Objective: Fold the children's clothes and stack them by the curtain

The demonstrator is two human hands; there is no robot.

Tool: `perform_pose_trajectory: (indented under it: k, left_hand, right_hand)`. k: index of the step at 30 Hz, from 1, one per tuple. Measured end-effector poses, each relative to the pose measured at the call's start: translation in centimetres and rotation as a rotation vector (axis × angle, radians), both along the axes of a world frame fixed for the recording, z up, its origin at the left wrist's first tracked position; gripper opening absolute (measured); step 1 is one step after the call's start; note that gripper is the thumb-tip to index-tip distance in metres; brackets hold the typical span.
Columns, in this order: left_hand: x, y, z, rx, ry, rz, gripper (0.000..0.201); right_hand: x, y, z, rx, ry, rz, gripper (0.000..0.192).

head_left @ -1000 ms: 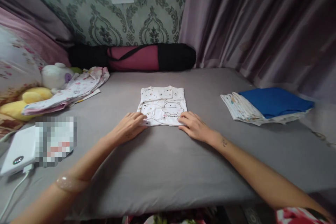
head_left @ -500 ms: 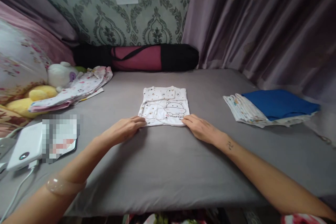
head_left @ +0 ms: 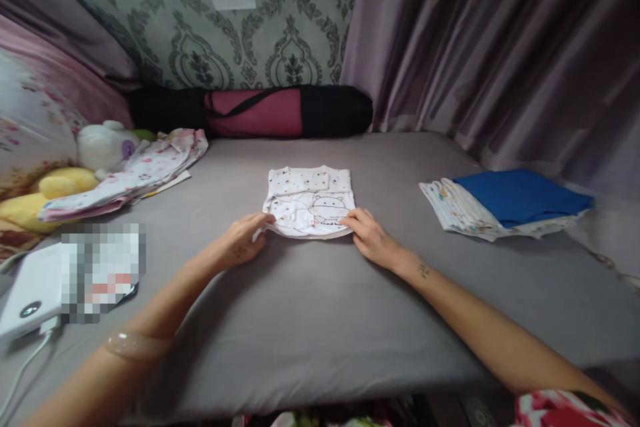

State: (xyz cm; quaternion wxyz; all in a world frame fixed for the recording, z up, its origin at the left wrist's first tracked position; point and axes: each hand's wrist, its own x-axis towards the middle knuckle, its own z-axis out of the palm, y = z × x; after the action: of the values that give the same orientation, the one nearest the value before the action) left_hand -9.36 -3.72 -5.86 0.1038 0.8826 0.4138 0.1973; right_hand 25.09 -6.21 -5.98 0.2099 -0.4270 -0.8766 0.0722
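A small white printed garment [head_left: 309, 203], folded into a rough rectangle with a cartoon animal on its front, lies in the middle of the grey sheet [head_left: 310, 320]. My left hand [head_left: 249, 235] pinches its near left corner, thumb below and fingers on top. At the near right corner, my right hand [head_left: 371, 235] grips the cloth the same way. The near edge is lifted a little and curls up between both hands, while the far part lies flat. The fingertips under the cloth are hidden.
To the right sits a stack of folded white clothes [head_left: 453, 210] with a blue cloth [head_left: 525, 197] on top. Patterned clothes [head_left: 135, 173] and plush toys [head_left: 103, 147] lie left, beyond a white power bank [head_left: 33, 293] with a cable. A long black-and-maroon bag [head_left: 255, 112] lines the wall.
Both hands have closed on the garment's near corners and raised its near edge slightly, bending it upward. The view has shifted slightly.
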Motion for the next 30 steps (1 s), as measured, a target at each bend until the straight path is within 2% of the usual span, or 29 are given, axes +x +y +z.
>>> perform_pose_trajectory:
  k: [4, 6, 9, 11, 13, 17, 22, 26, 28, 30]
  left_hand:
    - [0.0, 0.5, -0.3, 0.065, 0.081, -0.047, 0.038]
    - [-0.2, 0.9, -0.5, 0.045, 0.092, -0.072, 0.043]
    - [-0.8, 1.4, -0.5, -0.043, 0.043, -0.222, 0.047]
    - [-1.2, 1.5, -0.1, -0.082, 0.029, -0.295, 0.047]
    - [-1.3, 1.3, 0.6, -0.082, 0.043, -0.307, 0.046]
    - [-1.4, -0.7, 2.5, -0.12, 0.085, -0.31, 0.045]
    - [-1.9, -4.3, 4.2, -0.279, 0.049, -0.327, 0.045]
    - [-2.0, -5.4, 4.7, -0.427, -0.057, -0.227, 0.038]
    - [-1.3, -5.0, 4.6, -0.466, -0.161, -0.089, 0.032]
    - [-0.2, -4.1, 4.2, -0.458, -0.3, 0.09, 0.028]
  right_hand:
    - [-0.1, 0.1, 0.2, 0.042, -0.159, -0.053, 0.041]
    - [0.1, 0.4, 0.1, 0.028, -0.154, 0.005, 0.044]
    - [0.8, 0.8, -0.1, -0.046, -0.126, 0.116, 0.046]
    - [1.3, 0.9, 0.0, -0.072, -0.119, 0.158, 0.045]
    - [1.8, 0.8, 0.5, -0.065, -0.105, 0.179, 0.044]
    - [2.5, -0.7, 2.0, -0.071, -0.09, 0.206, 0.045]
    - [2.6, -4.8, 4.2, -0.169, -0.101, 0.25, 0.045]
    - [2.8, -6.1, 5.1, -0.28, -0.005, 0.22, 0.045]
    - [2.7, -5.0, 4.9, -0.35, 0.096, 0.118, 0.039]
    - [2.4, -3.1, 4.3, -0.411, 0.253, -0.042, 0.027]
